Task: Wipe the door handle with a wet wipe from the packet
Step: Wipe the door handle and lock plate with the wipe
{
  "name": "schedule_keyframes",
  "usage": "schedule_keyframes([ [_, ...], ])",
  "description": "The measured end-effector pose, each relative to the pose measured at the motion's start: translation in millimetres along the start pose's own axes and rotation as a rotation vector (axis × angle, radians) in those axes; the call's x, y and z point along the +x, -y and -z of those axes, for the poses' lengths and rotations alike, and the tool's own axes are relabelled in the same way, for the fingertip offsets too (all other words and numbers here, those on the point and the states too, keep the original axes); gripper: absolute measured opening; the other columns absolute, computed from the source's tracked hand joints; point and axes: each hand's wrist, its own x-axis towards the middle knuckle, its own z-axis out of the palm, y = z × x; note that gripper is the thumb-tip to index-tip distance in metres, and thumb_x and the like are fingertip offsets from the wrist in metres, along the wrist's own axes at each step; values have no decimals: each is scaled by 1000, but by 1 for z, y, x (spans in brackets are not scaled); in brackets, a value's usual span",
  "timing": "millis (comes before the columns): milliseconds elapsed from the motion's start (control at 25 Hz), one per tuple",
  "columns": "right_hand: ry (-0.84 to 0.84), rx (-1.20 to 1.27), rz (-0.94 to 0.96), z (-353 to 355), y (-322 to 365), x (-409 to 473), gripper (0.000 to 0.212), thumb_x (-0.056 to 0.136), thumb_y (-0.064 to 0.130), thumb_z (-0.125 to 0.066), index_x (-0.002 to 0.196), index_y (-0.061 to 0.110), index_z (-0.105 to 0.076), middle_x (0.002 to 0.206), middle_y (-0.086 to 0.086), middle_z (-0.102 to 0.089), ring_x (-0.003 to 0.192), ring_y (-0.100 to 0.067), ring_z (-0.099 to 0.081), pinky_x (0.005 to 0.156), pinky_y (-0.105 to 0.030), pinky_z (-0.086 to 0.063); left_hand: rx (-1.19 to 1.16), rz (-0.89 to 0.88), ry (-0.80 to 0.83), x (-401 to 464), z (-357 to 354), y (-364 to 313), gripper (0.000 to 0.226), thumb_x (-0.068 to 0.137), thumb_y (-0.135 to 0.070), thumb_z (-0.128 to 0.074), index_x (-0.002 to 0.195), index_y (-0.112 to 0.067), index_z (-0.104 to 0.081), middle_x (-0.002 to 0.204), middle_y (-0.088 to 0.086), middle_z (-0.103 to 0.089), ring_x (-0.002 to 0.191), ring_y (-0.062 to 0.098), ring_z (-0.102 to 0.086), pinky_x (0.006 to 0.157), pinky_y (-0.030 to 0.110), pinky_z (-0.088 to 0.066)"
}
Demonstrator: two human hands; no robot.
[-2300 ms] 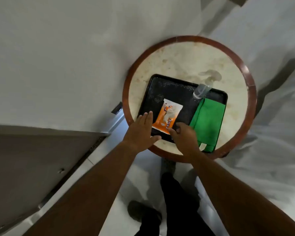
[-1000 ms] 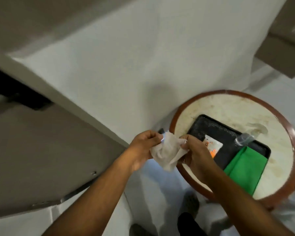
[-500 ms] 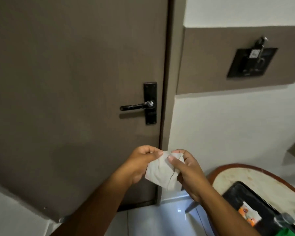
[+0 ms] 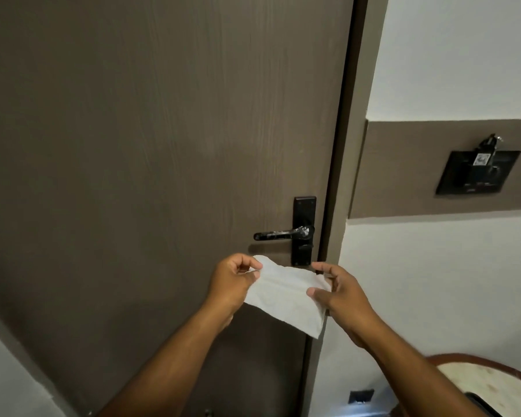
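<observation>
A white wet wipe (image 4: pixel 286 296) is stretched flat between both hands in front of the brown door (image 4: pixel 151 145). My left hand (image 4: pixel 233 285) pinches its upper left corner. My right hand (image 4: pixel 340 291) pinches its right edge between thumb and fingers. The black lever door handle (image 4: pixel 278 234) on its black backplate (image 4: pixel 304 230) sits just above the wipe, apart from it. The wipe packet is out of view.
The door frame (image 4: pixel 340 176) runs down right of the handle. A black wall switch plate (image 4: pixel 478 173) hangs on a brown wall band at right. The round table's rim (image 4: pixel 478 359) and a corner of the black tray (image 4: pixel 478 400) show at lower right.
The view has risen and moved closer to the door. The hands have pulled apart, spreading the bunched wipe out flat. The handle now lies just above the wipe.
</observation>
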Motion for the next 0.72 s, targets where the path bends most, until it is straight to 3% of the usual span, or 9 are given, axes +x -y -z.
schedule_keyframes([
  [200,-273,23,171,6,23,59,39,87,18,-67,123,23,-53,113,7,-53,94,-9,-53,71,-17,-47,4,-93,-97,37,-10,-18,33,94,4,-60,81,-23,-75,90,-8,-73,92,11,-67,76,15,-49],
  [280,-315,29,211,7,32,83,43,86,23,-68,125,23,-51,112,5,-55,94,-13,-57,71,-20,-52,41,-114,-141,53,-19,-21,25,95,1,-60,98,-16,-78,103,-5,-73,102,13,-65,87,19,-48],
  [400,-324,-37,272,8,35,113,50,87,32,-66,131,22,-47,107,-1,-63,92,-18,-62,76,-28,-55,147,-145,-197,75,-28,-19,26,96,-2,-60,119,-10,-71,121,0,-69,107,9,-59,93,19,-44],
  [480,-310,-180,316,7,28,128,47,91,35,-59,133,21,-45,109,-2,-65,92,-16,-61,77,-27,-51,238,-171,-220,85,-32,-14,29,96,-4,-61,123,-10,-69,128,3,-66,111,10,-58,95,19,-43],
  [600,-294,-418,381,9,16,141,36,96,35,-49,129,20,-48,102,-2,-68,77,-9,-55,69,-20,-45,323,-175,-200,96,-37,-5,30,97,-8,-60,126,-12,-67,127,0,-63,115,10,-56,97,20,-41],
  [720,-274,-471,396,10,12,145,23,98,34,-45,115,20,-51,94,0,-65,72,-6,-52,66,-17,-42,293,-143,-154,101,-33,-2,29,98,-9,-60,125,-13,-67,118,-10,-60,109,5,-55,99,22,-43],
])
